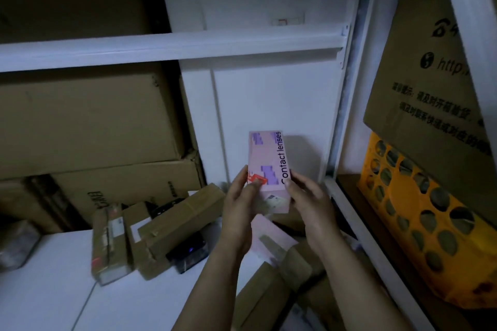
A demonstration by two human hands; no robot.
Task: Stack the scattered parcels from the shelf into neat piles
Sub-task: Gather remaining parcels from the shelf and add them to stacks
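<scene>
Far left, on the white shelf (53, 290): a grey wrapped parcel (16, 243), with big stacked cardboard boxes (88, 121) behind. Next along, several brown taped parcels (107, 244) lying jumbled and leaning on one another, and a small black box (188, 252) tucked against them.

At centre, held off the shelf in front of the white back wall (269, 94): a pink box (269, 164) marked "Contact lenses". Long axis running up the picture, away from the body. Near end down at the hands, far end toward the wall. Lettering along the right edge, reading from near end to far.

Left hand (239, 201) clamped on the near left edge, thumb across the top face. Right hand (309, 199) gripping the near right edge. Hands apart, with the box between them.

Just below, a second pink box (269, 234) lying flat among more brown packages (269, 290). Far right, beyond the white upright (347, 121), a yellow crate (419, 220) with round holes, under a tilted printed carton (430, 75).
</scene>
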